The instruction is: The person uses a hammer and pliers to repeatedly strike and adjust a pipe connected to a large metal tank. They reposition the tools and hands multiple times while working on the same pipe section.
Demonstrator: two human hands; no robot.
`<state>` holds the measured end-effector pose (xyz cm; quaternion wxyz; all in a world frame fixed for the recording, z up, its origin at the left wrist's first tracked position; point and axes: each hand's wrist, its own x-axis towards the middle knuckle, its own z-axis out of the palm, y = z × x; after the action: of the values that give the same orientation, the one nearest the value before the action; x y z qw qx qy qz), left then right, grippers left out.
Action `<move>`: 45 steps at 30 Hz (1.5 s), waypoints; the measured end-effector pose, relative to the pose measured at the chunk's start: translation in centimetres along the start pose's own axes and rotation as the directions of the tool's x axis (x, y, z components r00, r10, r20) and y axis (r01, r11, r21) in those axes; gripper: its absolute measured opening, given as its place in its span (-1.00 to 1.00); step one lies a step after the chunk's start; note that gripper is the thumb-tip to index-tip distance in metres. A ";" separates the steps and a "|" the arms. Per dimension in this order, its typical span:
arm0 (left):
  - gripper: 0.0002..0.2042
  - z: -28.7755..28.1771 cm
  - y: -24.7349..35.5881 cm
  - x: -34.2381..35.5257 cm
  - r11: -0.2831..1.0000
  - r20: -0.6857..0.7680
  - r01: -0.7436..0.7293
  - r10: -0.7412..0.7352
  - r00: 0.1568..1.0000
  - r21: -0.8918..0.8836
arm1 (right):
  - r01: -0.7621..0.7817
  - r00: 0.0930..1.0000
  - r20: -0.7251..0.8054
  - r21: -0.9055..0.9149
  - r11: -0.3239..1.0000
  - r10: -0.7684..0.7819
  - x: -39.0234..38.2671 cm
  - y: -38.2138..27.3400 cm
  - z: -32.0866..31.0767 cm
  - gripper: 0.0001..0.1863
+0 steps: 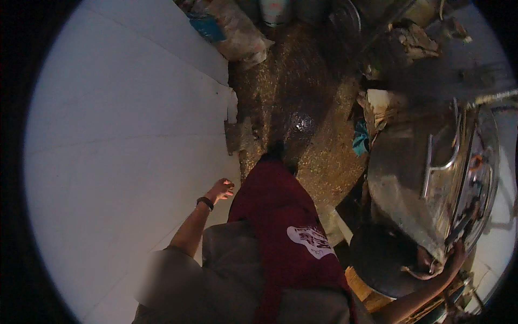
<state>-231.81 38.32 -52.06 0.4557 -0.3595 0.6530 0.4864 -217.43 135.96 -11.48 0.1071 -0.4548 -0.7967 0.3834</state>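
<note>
My left hand hangs beside the white wall, its fingers loosely bent and apart, with nothing visible in them. I wear a maroon apron with a white printed patch over grey-brown clothing. My right hand reaches to the lower end of a worn steel machine with curved tube handles; its fingers seem curled there, but what they grip is too dark to make out. A round black pan-like object lies just below the machine, left of that hand.
The wet, speckled floor runs ahead between wall and machine. Stained sacks lean at the wall's far end, near a pale bucket. Cardboard scraps, a teal cloth and clutter line the right side.
</note>
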 end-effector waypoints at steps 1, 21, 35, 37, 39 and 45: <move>-0.77 -0.8 -0.1 -0.6 0.999 0.027 -0.035 0.035 0.999 0.002 | -0.012 1.000 -0.002 0.038 0.999 0.012 -0.1 0.0 0.0 -0.47; -0.77 -0.8 -0.2 0.1 0.985 -0.029 -0.067 0.073 0.997 0.162 | -0.016 0.995 -0.087 0.331 0.944 0.047 -2.0 -2.2 4.2 -0.68; -0.71 -2.6 3.9 2.6 0.958 0.131 -0.107 0.074 0.989 0.267 | -0.125 0.992 0.043 0.338 0.933 0.118 -1.4 -2.6 3.7 -0.71; -0.69 -3.1 6.6 2.9 0.950 0.154 -0.124 0.082 0.985 0.287 | -0.118 0.993 0.031 0.306 0.945 0.114 -2.1 -3.7 4.5 -0.70; -0.64 -3.3 10.4 3.6 0.914 0.145 -0.110 0.057 0.988 0.390 | -0.126 0.990 -0.026 0.237 0.963 0.136 -2.6 -4.5 5.1 -0.70; -0.66 -5.8 21.1 7.4 0.894 0.205 -0.209 0.135 0.969 0.396 | -0.120 0.980 -0.132 0.214 0.969 0.150 -3.6 -5.7 6.9 -0.69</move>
<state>-254.90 38.15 -51.93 0.5313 -0.1519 0.7287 0.4046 -222.68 127.87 -11.47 0.1857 -0.5217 -0.7099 0.4352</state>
